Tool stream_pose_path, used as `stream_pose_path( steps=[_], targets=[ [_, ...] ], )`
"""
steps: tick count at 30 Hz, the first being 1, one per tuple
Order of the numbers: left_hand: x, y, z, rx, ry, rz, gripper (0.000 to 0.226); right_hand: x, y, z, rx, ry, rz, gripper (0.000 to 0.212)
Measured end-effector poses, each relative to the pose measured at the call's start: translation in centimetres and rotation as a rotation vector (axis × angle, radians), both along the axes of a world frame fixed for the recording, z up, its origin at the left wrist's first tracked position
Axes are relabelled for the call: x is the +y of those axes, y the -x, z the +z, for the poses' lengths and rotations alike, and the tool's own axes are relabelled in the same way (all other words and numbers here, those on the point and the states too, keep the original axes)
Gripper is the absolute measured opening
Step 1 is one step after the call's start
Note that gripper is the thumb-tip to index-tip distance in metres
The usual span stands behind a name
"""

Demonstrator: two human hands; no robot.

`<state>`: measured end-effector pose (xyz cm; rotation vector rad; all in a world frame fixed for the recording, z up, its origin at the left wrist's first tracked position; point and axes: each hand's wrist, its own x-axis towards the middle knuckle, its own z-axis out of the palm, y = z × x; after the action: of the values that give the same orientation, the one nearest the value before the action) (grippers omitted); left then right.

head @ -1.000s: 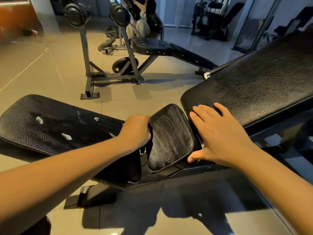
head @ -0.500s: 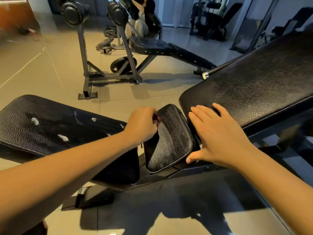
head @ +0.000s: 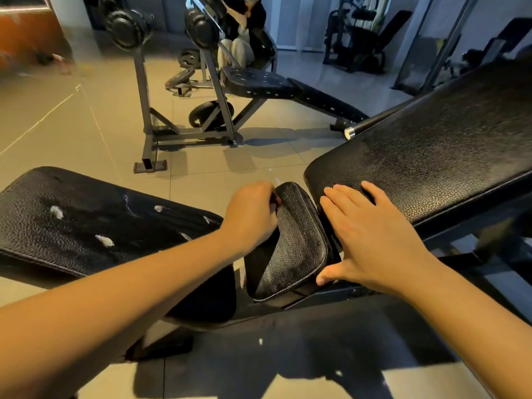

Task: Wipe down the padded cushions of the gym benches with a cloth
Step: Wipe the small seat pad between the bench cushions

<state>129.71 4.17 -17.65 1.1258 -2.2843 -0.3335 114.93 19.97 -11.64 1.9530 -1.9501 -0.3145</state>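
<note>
The small black seat cushion (head: 296,249) sits tilted between a long worn cushion (head: 86,226) on the left and the inclined backrest cushion (head: 431,156) on the right. My left hand (head: 250,214) is curled in a fist at the seat cushion's far left edge, and a dark red bit of cloth (head: 277,200) shows between its fingers. My right hand (head: 365,237) lies flat, fingers straight, on the backrest's lower end. Its thumb touches the seat cushion's right edge.
The left cushion has several white torn spots. Beyond it stand a barbell rack (head: 144,110) and another bench (head: 259,82), where a person sits. A chrome bar end (head: 349,133) pokes out by the backrest. Tiled floor lies between the benches.
My left hand slid up the seat cushion's left edge toward its far end, and the cushion tilted more steeply. My right hand stayed in place.
</note>
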Motion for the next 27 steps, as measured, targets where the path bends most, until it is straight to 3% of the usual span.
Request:
stream_pose_path(
  steps=[4, 6, 8, 12, 14, 16, 18, 21, 23, 27],
  targets=[
    [7.0, -2.8, 0.2, 0.102, 0.106, -0.374, 0.018, -0.1, 0.1, 0.0, 0.004, 0.016, 0.011, 0.127],
    [6.4, -3.2, -0.2, 0.092, 0.137, -0.479, 0.02, -0.2, 0.1, 0.0, 0.013, 0.011, 0.011, 0.128],
    [3.6, -2.2, -0.7, 0.107, 0.118, -0.352, 0.019, -0.2, 0.0, -0.1, 0.017, 0.006, 0.008, 0.129],
    [-2.4, 0.3, -1.2, 0.147, -0.113, 0.006, 0.007, 0.0, 0.0, -0.2, 0.012, 0.001, -0.005, 0.131],
    [-2.0, 0.6, -0.7, 0.133, -0.107, 0.053, 0.006, 0.0, 0.0, -0.1, 0.006, 0.005, -0.004, 0.131],
    [0.7, -0.1, -0.1, 0.148, -0.058, -0.053, 0.009, 0.0, 0.0, -0.1, 0.003, 0.015, 0.003, 0.131],
    [4.6, -2.0, 0.4, 0.171, 0.003, -0.306, 0.017, -0.1, 0.0, -0.2, 0.005, 0.023, 0.008, 0.131],
    [5.7, -3.3, 0.4, 0.082, 0.111, -0.56, 0.02, -0.1, 0.1, -0.2, 0.019, 0.029, 0.005, 0.131],
    [3.3, -1.9, 0.1, 0.08, 0.13, -0.461, 0.019, 0.0, 0.1, -0.2, 0.016, 0.027, 0.005, 0.131],
    [-3.2, 1.3, 0.4, 0.1, -0.038, -0.092, 0.014, 0.1, 0.0, -0.3, 0.017, 0.017, -0.001, 0.131]
  ],
)
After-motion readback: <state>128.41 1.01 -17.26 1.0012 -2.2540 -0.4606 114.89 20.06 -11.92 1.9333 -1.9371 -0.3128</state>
